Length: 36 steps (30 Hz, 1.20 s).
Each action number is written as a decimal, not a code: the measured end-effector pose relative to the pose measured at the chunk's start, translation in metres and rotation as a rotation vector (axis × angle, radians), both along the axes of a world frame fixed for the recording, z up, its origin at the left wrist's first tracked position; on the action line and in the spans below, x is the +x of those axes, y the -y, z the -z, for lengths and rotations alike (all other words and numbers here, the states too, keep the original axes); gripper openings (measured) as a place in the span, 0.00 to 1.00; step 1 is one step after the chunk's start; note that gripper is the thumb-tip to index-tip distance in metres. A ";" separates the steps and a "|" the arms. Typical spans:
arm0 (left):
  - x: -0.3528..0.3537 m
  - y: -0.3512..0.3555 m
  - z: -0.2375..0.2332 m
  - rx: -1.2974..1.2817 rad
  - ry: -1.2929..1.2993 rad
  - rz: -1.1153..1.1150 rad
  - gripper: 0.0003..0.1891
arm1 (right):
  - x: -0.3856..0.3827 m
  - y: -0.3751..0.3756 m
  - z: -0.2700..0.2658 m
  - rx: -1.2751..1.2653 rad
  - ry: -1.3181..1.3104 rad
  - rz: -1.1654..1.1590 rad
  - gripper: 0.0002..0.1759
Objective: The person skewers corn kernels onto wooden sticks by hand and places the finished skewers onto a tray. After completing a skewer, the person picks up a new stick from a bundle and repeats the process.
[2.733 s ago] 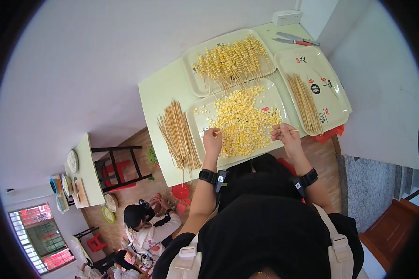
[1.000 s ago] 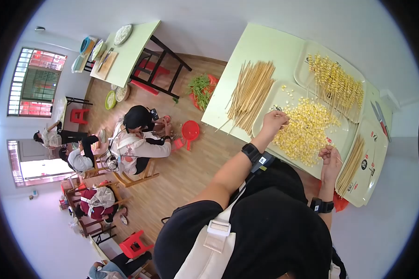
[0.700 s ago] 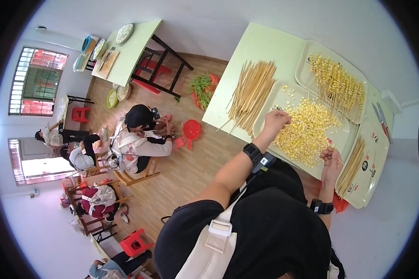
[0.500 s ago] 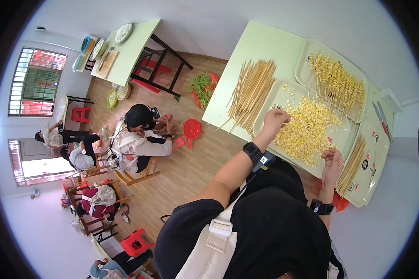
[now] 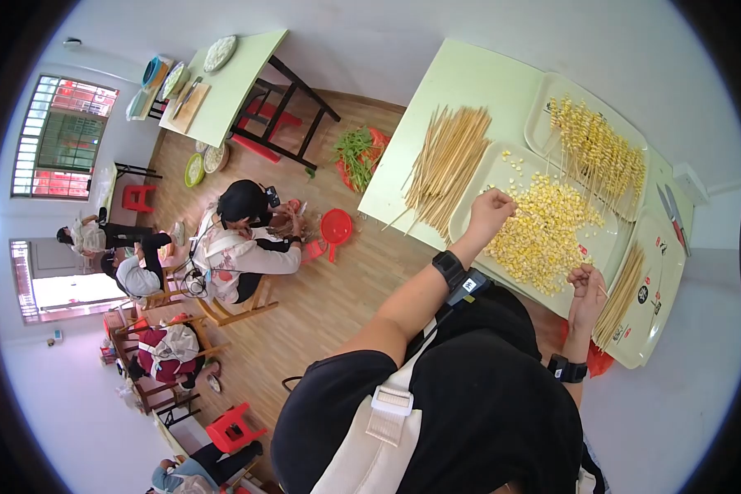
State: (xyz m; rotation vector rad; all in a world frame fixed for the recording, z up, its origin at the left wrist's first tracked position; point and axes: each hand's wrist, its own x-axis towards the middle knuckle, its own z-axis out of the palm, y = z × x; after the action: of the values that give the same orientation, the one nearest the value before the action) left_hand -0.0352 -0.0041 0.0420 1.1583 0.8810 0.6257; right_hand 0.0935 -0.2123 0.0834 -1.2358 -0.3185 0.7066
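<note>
Loose yellow corn kernels (image 5: 543, 235) lie heaped in a pale tray (image 5: 487, 183). My left hand (image 5: 491, 216) is over the heap's left edge, thumb and fingertips pinched together; whatever is between them is too small to make out. At the tray's near right side, my right hand (image 5: 586, 298) has its fingers closed on a thin bamboo skewer, its tip poking out by the fingers. Skewers threaded with corn (image 5: 597, 148) rest in a second tray (image 5: 539, 123) behind. Beside my right hand, bare skewers (image 5: 622, 300) lie in a third tray (image 5: 654, 309).
A large bundle of bare skewers (image 5: 449, 165) lies on the green table (image 5: 461, 78), left of the kernels. Two knives (image 5: 675, 216) lie at the right edge. Leafy greens (image 5: 356, 156) and a red plastic strainer (image 5: 336, 226) are over by a seated person (image 5: 243, 239).
My left hand's fingertips have shifted slightly over the kernels. My right hand stays in nearly the same place with the skewer. The whole view has tilted a little.
</note>
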 end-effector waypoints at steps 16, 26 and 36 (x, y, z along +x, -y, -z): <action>0.015 -0.001 -0.009 0.171 0.021 0.109 0.03 | -0.004 -0.004 0.000 -0.083 0.129 -0.074 0.18; 0.033 0.016 -0.002 0.150 0.005 0.191 0.05 | -0.009 -0.002 -0.002 -0.049 -0.028 0.062 0.19; 0.040 0.013 0.022 0.274 -0.180 0.293 0.09 | -0.002 0.017 0.002 0.044 -0.281 0.308 0.18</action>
State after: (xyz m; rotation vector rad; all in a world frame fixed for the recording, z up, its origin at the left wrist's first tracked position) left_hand 0.0052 -0.0168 0.0202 1.5777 0.7705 0.4126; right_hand 0.0916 -0.2291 0.0811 -1.0959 0.0871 0.5927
